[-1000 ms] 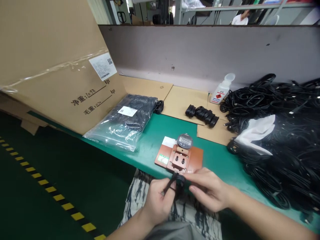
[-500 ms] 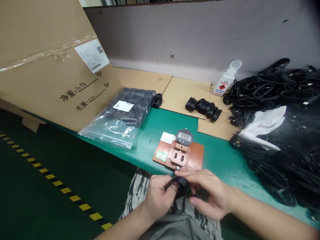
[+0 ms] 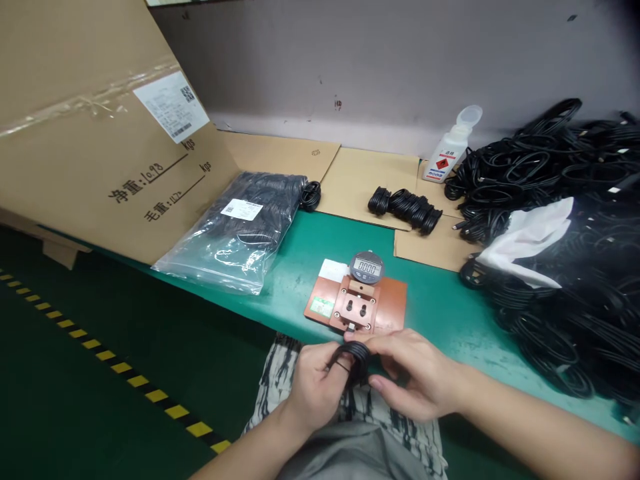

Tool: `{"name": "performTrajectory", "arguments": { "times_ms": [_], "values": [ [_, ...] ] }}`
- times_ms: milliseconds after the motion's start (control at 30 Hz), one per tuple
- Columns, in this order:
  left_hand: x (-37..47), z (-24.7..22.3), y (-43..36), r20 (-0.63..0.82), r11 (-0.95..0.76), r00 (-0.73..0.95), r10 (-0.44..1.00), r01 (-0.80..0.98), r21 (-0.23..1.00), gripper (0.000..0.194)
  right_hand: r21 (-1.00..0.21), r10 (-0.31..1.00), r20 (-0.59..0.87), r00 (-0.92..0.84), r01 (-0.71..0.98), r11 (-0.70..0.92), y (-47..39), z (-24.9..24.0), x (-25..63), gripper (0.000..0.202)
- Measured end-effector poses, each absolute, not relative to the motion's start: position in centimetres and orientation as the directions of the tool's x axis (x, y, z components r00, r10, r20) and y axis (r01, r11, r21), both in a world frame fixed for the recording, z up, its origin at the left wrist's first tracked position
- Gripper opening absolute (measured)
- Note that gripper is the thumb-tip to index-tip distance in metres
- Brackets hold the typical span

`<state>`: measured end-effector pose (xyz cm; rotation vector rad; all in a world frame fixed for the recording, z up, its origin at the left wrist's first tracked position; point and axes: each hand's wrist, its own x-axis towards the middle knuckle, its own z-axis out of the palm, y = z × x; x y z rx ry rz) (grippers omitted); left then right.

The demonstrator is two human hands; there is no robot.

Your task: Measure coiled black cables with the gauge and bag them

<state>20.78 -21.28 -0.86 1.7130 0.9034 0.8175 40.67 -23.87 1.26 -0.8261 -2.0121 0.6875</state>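
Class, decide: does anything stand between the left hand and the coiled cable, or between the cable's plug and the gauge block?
Nothing visible does. The left hand holds the coiled cable; its plug, by the fingertips of the right hand, is at the front edge of the gauge block.

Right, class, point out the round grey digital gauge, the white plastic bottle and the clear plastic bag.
Round grey digital gauge (image 3: 367,268), head view: display.
White plastic bottle (image 3: 443,163), head view: front label.
Clear plastic bag (image 3: 220,256), head view: lower part.

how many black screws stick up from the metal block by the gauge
2: a left screw and a right screw, side by side on top of the block, just in front of the gauge. Neither is hidden.
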Motion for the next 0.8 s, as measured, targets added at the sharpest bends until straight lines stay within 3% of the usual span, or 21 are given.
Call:
{"name": "performTrajectory", "arguments": {
  "times_ms": [367,600,800],
  "values": [
    [20.9,-0.5,-21.1,0.044,-0.13,0.522,0.852,0.129,0.983,0.039,-0.751,0.777,0.44,-0.45,0.291,0.593,-23.8,1.1,40.7,0.036],
    [21.1,-0.1,-21.0,-0.121,0.034,0.5,0.857,0.18,0.983,0.047,-0.772,0.821,0.403,-0.406,0.331,0.542,-23.9,0.7,40.6,0.036],
    [21.2,0.1,-20.6,-0.15,0.061,0.51,0.847,0.187,0.98,0.046,-0.774,0.818,0.417,-0.396,0.317,0.548,-23.8,0.7,40.7,0.036]
  ]
}}
